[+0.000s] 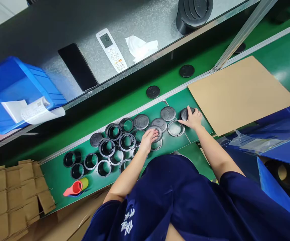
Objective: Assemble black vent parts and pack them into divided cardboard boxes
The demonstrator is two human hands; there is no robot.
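My left hand [148,140] has its fingers closed on the edge of a black round cap [155,133], tilted above a black ring [156,145]. My right hand [193,119] grips another black round cap [184,114], its thumb reaching toward an open black ring [176,128]. Between the hands lie more black caps, one flat on the bench [168,113] and one partly under the left hand's cap [160,124]. Several open black cylindrical housings [127,142] stand to the left of my left hand. The undersides of both held caps are hidden.
A cardboard sheet [240,95] lies right of my right hand. A shelf above holds a phone [77,67], a remote control [111,50], tissue [141,48] and a blue bin [16,90]. Red and yellow cups [77,187] stand at the left, near cardboard dividers [14,197].
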